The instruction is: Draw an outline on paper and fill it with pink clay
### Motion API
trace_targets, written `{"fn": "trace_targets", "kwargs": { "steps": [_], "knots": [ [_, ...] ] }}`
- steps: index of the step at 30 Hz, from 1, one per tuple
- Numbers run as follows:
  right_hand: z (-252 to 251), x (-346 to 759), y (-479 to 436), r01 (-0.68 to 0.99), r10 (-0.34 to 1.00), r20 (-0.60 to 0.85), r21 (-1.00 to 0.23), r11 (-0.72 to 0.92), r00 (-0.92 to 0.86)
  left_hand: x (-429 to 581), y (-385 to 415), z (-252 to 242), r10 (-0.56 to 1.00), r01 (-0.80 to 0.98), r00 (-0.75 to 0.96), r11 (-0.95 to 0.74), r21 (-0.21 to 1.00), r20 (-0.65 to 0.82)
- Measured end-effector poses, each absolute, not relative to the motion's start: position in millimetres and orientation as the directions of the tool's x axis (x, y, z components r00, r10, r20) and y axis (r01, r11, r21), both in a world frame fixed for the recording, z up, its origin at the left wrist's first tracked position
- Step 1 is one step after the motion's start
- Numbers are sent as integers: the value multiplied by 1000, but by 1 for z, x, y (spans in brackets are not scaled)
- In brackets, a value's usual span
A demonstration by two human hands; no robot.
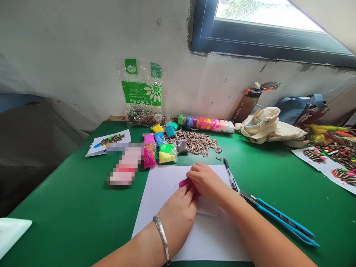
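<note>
A white sheet of paper [155, 200] lies in front of me on the green table, with faint pen lines on it. Over its middle, both hands meet at a magenta piece of modelling clay [183, 183], largely hidden under my fingers. My left hand [178, 215], with a silver bracelet at the wrist, has its fingers closed against the clay from the near side. From above and right, my right hand [207, 181] curls its fingers onto the same clay. A black pen [229, 172] lies by the sheet's right edge.
Several clay packets [167, 152] and a pile of sunflower seeds [201, 142] lie beyond the sheet. Blue-handled scissors [286, 218] are right of my forearm. At the back stand a seed bag [143, 92] and a bottle [247, 104]. Seed pictures [345, 174] lie far right.
</note>
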State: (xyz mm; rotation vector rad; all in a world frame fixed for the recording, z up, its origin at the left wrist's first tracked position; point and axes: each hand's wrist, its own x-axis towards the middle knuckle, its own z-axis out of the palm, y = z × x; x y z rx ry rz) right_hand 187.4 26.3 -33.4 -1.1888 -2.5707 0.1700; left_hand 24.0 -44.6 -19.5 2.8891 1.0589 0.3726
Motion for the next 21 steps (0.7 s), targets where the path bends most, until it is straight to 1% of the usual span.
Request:
{"fn": "trace_targets", "kwargs": {
  "steps": [5,9,13,16,19,21],
  "knots": [
    [-30,188,24,771,799,220,-217,599,-559,24,-45,-17,650,639,733,-759,123,199],
    [-27,186,22,764,796,191,-224,605,-574,24,-45,-14,636,626,747,-771,114,195],
    [-23,195,24,804,850,199,-277,527,-488,22,-45,-16,626,623,746,-776,93,225],
    [-17,205,22,819,892,223,-355,450,-393,21,-44,-17,609,608,758,-789,83,234],
    [-14,211,14,801,908,239,-428,418,-345,20,-43,-14,597,589,768,-800,110,232],
    [-17,212,6,791,912,228,-455,409,-340,20,-42,-12,624,610,747,-781,134,230]
  ]
}}
